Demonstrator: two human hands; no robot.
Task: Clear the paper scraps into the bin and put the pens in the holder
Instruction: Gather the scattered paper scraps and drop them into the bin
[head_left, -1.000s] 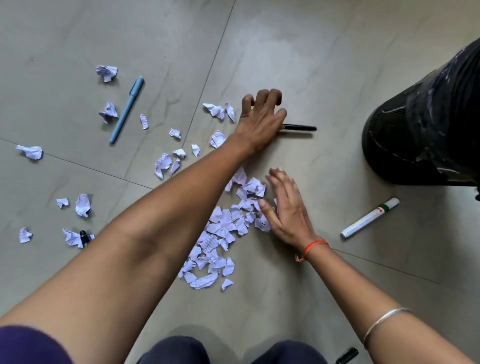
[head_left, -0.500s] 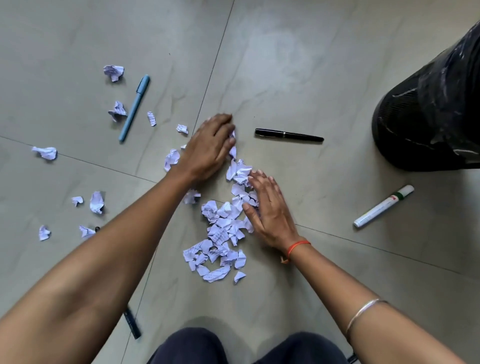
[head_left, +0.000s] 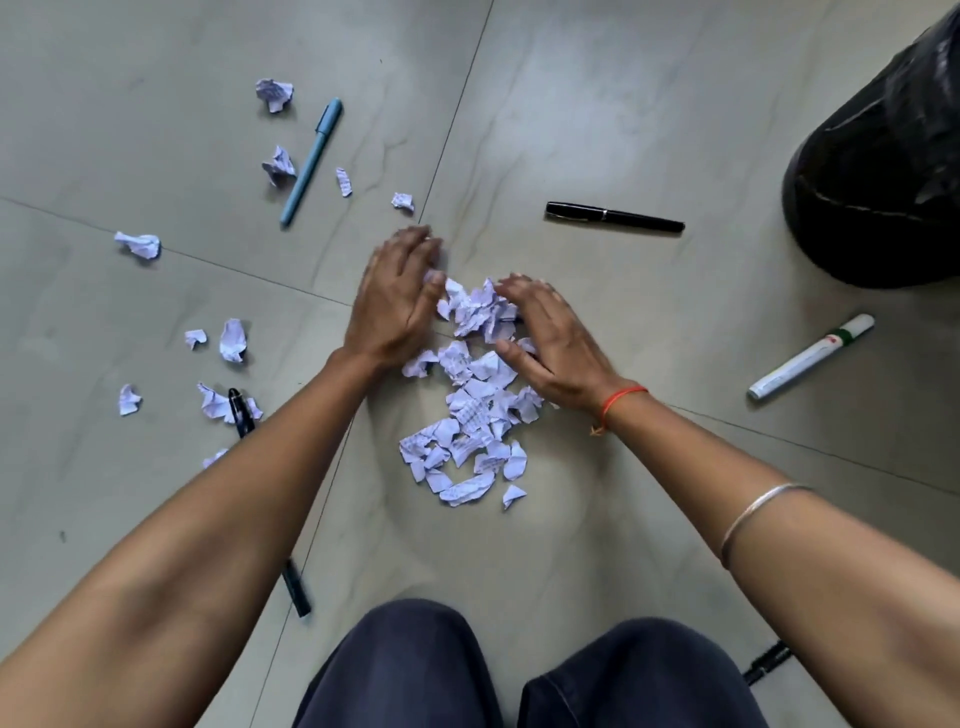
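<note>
Both hands, left hand (head_left: 396, 301) and right hand (head_left: 553, 338), lie open and flat, palms down, flanking the paper scrap pile (head_left: 470, 395) on the floor tiles (head_left: 597, 104), gripping nothing.

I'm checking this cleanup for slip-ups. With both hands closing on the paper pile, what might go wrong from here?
The left hand and right hand cup only the far end of the scrap pile, so near pieces may stay behind. Scattered scraps lie well outside the scoop. Loose bits could drop on the way to the bin.
</note>
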